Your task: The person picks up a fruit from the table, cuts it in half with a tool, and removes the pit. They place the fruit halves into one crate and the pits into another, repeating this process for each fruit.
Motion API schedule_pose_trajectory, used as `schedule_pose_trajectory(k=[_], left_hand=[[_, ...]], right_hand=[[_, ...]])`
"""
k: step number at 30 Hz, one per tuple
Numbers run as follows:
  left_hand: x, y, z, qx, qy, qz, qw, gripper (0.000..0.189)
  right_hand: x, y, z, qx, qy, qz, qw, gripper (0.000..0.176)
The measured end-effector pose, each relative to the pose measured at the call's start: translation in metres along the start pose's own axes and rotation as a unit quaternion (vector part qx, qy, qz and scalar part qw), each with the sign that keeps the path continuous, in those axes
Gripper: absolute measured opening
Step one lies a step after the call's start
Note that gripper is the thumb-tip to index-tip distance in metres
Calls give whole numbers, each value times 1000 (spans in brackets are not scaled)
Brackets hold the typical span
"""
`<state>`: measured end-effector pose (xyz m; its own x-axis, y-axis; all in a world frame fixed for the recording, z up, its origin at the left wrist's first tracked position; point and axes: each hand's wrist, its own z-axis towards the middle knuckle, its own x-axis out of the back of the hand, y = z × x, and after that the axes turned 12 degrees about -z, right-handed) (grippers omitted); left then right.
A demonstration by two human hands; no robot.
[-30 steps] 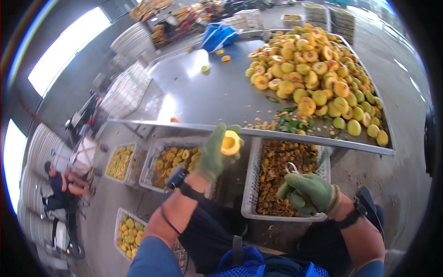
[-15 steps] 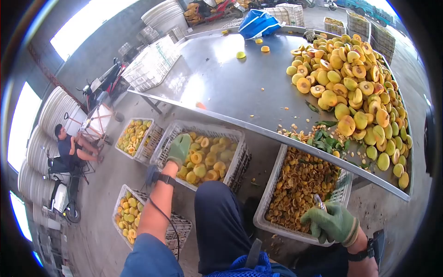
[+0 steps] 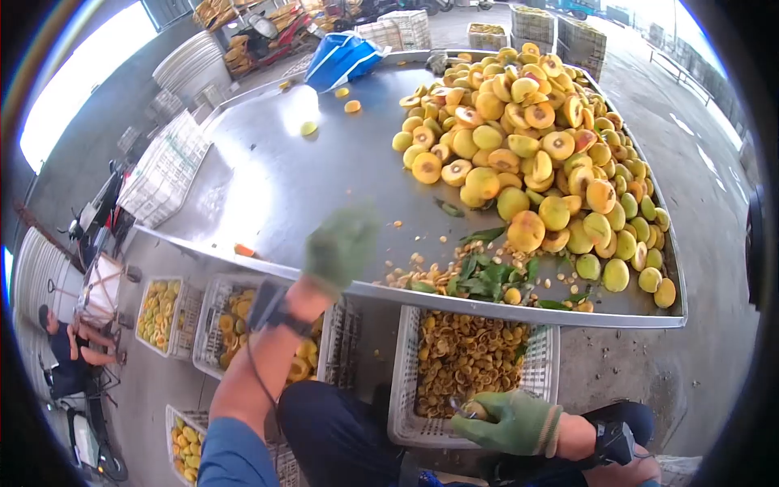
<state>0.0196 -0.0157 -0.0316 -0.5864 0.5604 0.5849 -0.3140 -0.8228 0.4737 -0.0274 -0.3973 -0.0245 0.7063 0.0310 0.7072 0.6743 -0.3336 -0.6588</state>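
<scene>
My left hand [image 3: 341,247], in a green glove, is above the near edge of the metal table [image 3: 284,191]. Motion smears its fingers, and nothing can be made out in them. In a matching glove, my right hand [image 3: 515,422] is closed round a small metal tool [image 3: 469,408] whose shiny end shows at the fingertips. That hand hovers over the front of a white crate [image 3: 406,414] filled with brown, curled fruit scraps [image 3: 466,357]. A large heap of yellow peaches [image 3: 519,154], many of them halved, lies on the right side of the table.
Green leaves [image 3: 483,276] and loose pits lie near the table's front edge. A blue-and-white bag [image 3: 342,61] rests at the back. Crates of peach halves [image 3: 237,312] stand on the floor at left. A seated person [image 3: 73,349] is farther left.
My left hand has moved up and right from the crate of peach halves to above the table edge. My right hand stays at the scrap crate with the tool. The view has swung right.
</scene>
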Motion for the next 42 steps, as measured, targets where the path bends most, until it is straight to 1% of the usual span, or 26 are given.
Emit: schedule_pose_trajectory(k=[1, 3, 4, 6, 7, 8, 9, 10, 11, 12, 13, 17, 18, 20, 22, 23, 24, 25, 26, 28, 29, 31, 33, 36, 39, 42], left_hand=[[-21, 3, 25, -16, -27, 27, 999, 40], [-73, -27, 63, 27, -36, 98, 994, 55], [-91, -42, 83, 73, -38, 74, 994, 59], [-128, -61, 116, 160, -46, 21, 986, 66], [-141, -70, 122, 182, -72, 35, 980, 69], [-154, -79, 128, 185, -96, 48, 977, 65], [-156, -91, 127, 178, -109, 57, 976, 60], [-155, -105, 125, 160, -115, 51, 979, 56], [-158, -120, 123, 147, -119, 31, 981, 51], [-165, -136, 120, 138, -120, 5, 983, 47], [-173, -154, 115, 131, -115, -23, 984, 43], [-174, -209, 91, 149, -51, -155, 975, 27], [-150, -146, 95, 371, -40, -237, 897, 23], [-111, -111, 91, 408, -81, -335, 846, 29], [-95, -19, 72, 348, -48, -468, 811, 37], [-79, 9, 55, 293, -97, -432, 847, 31], [-75, 20, 43, 338, -75, -452, 822, 31], [-78, 4, 17, 381, -53, -489, 782, 29], [-62, 92, 35, 381, -102, -509, 765, 25], [-70, 149, 30, 271, -122, -456, 839, 31], [-72, 156, 24, 300, -146, -513, 791, 37], [-84, 167, 7, 280, -112, -526, 795, 43], [-90, 171, -2, 296, -103, -583, 750, 51], [-86, 176, -8, 364, -116, -709, 593, 64], [-83, 180, -16, 323, -151, -655, 666, 65], [-84, 177, -24, 272, -136, -555, 775, 64]], right_hand=[[2, 0, 1, 8, 12, 1, 1000, 21], [4, 0, 0, 24, 34, 5, 999, 22], [5, -1, -1, 30, 45, 8, 999, 23], [13, -6, -1, -48, 37, 44, 997, 22], [0, 6, 3, -37, 64, 12, 997, 22], [-11, 21, 5, -37, 93, -22, 995, 23], [-18, 35, 9, 69, 194, -152, 967, 26], [-5, 26, 9, -18, 153, -12, 988, 29], [11, 18, 13, -113, 133, 136, 975, 32], [-1, 30, 21, -159, 151, 181, 959, 35], [3, 38, 25, -102, 208, 129, 964, 38], [40, 51, 35, -133, 212, 149, 957, 40], [45, 53, 37, -123, 226, 183, 949, 40], [50, 50, 30, -117, 278, 234, 924, 38], [51, 53, 43, -128, 313, 268, 902, 31], [50, 56, 42, -51, 335, 344, 876, 26], [49, 67, 52, 5, 376, 263, 889, 24], [55, 50, 46, -55, 364, 340, 865, 24], [70, 26, 35, -52, 327, 465, 821, 21], [80, 15, 15, -39, 292, 456, 840, 19], [81, 13, 11, -42, 282, 450, 846, 20], [79, 15, 8, -55, 268, 437, 857, 22], [73, 14, 3, -70, 262, 461, 845, 24], [64, 17, 1, -84, 254, 415, 870, 27], [55, 20, 3, -88, 287, 318, 899, 28], [42, 29, 11, -90, 323, 245, 910, 30]])
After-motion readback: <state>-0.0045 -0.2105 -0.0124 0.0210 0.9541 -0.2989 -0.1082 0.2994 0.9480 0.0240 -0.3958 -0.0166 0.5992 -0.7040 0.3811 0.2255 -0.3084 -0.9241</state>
